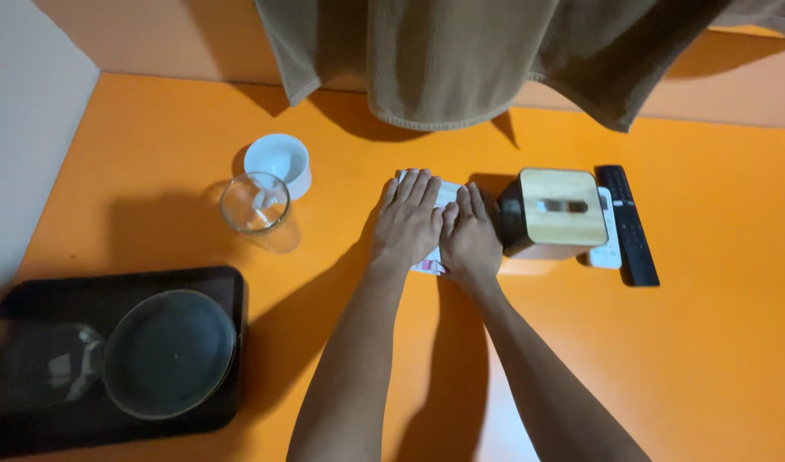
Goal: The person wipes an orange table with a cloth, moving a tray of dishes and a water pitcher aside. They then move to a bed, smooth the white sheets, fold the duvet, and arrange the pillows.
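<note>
An orange tabletop (666, 359) fills the view, with a brown towel (461, 60) hanging over its far edge. At the near left corner lies a black tray (226, 287) carrying a dark round bowl (168, 352) and, beside it to the left, a clear glass vessel (46, 364) that is blurred. Right of centre stands a dark box with a wooden slotted lid (563, 210); just beyond its right side lie a white remote (610, 248) and a black remote (629, 227), side by side. Both hands rest flat in the middle of the tabletop, fingers spread out straight and palms down: the left hand (407, 221) and the right hand (471, 238) lie side by side, touching, pressed onto a white flat thing (448, 193), paper or a packet, which shows only at its far and near edges just left of the box. Further left stand a white cup (280, 161) and a clear drinking glass (256, 204), close together
</note>
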